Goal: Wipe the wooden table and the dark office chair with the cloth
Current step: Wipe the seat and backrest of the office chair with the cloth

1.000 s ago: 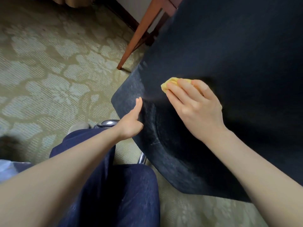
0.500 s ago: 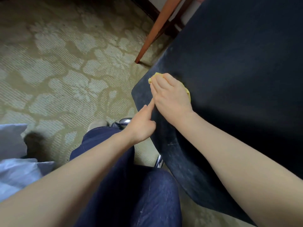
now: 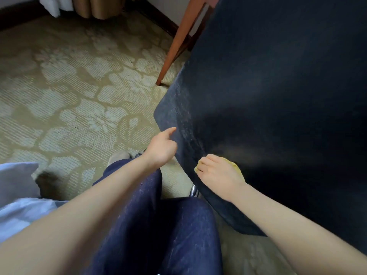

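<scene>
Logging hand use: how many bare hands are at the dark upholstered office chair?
2. The left hand holds the left edge of the dark upholstered office chair; the right hand presses a yellow cloth against its lower part.

Above and right of grip of right hand [image 3: 220, 175] on cloth [image 3: 237, 166]: broad chair [image 3: 278, 96] surface free. Just left: left hand [image 3: 161, 147] holding chair edge blocks. Below: knees [image 3: 178, 225], chrome chair base [image 3: 194, 192] close. Far above-left: table leg [image 3: 176, 42] beside chair edge; carpet [image 3: 69, 86] open.

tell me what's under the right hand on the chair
A yellow cloth, pressed against the dark chair. Only its edges show around the right hand; the rest is covered.
</scene>
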`<state>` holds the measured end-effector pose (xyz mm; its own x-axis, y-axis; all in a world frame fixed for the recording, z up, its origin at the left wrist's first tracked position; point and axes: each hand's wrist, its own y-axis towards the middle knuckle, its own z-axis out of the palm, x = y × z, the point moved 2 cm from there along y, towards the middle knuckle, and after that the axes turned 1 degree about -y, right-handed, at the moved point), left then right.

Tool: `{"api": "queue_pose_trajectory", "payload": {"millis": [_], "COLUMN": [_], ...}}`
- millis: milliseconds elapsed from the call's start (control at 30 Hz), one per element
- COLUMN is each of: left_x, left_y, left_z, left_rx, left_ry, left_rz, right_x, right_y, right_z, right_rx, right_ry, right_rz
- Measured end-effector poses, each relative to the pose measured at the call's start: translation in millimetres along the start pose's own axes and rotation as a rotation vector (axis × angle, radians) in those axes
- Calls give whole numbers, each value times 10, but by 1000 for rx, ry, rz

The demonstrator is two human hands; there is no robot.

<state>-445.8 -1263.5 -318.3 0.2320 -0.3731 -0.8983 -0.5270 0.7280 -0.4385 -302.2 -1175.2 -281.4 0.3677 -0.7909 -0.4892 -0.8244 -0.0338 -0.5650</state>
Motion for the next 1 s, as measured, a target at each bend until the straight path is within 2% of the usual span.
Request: {"api": "queue_pose_trajectory", "payload": {"millis": [67, 167, 267, 333, 467, 533, 700, 800, 900, 1000], "left_x": [-15, 7, -33, -154, -454, -606, -958, -1148, -1282, -1300], "left_y": [-141, -442, -753, -940, -1192, -1308, -1493, -1583, -1641, -1639], "left_z": [65, 207, 350, 388, 330, 280, 87, 19, -7, -13], "left_rx": [15, 149, 342, 385, 251, 200, 133, 59, -19, -15], "left_ry": [-67, -162, -286, -400, -475, -419, -22, 304, 479, 491], "left_rz": [-48, -139, -146, -94, 131, 212, 457, 624, 746, 769], "right_x": [-65, -65, -22, 47, 152, 207, 310, 431, 532, 504], "right_y": [-236, -551, -718, -852, -1004, -1065, -1164, -1096, -1007, -1043], "right_z": [-126, -318, -589, -761, -936, -988, -1045, -1073, -1105, -1086], "right_rx": [-263, -574, -767, -859, -947, -999, -1111, -1016, -907, -877], "right_ry": [41, 149, 268, 306, 520, 742, 1623, 2022, 2106, 2050], "right_rz": [100, 172, 274, 345, 454, 500, 745, 794, 728, 791]}}
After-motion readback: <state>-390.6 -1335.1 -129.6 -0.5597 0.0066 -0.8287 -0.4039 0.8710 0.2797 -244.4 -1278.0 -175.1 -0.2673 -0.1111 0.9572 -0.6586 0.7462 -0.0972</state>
